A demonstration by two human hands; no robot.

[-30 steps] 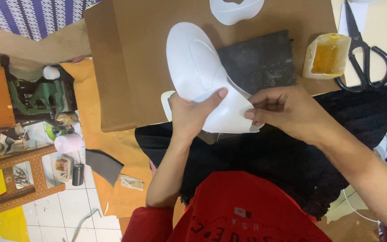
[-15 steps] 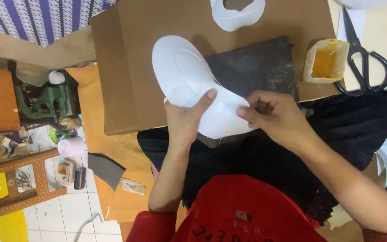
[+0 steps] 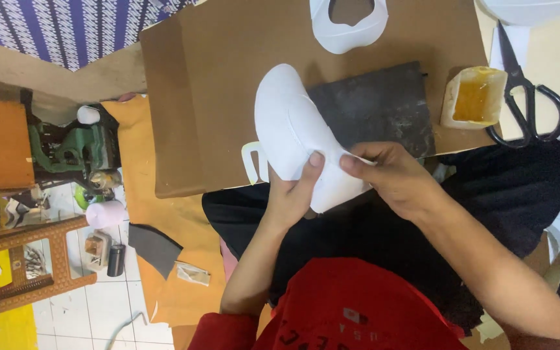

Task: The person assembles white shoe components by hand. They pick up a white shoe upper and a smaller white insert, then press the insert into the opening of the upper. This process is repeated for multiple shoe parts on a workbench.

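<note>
I hold a white shoe upper (image 3: 288, 126) above the front edge of a brown board (image 3: 215, 84). My left hand (image 3: 293, 194) grips it from below, thumb pressed on its white surface near the rear edge. My right hand (image 3: 390, 175) pinches the upper's edge at the right, fingertips close to the left thumb. The toe of the upper points away from me, over the board and beside a dark grey slab (image 3: 377, 110).
A yellow glue pot (image 3: 474, 97) and black scissors (image 3: 526, 97) lie at the right of the board. Another white cut piece (image 3: 348, 26) lies at the far edge. A green machine (image 3: 66, 149), an orange stool (image 3: 34, 259) and scraps stand on the floor at left.
The upper has shifted slightly as my hands work its rear edge; my right fingers have moved closer to the left thumb. The view has also drifted.
</note>
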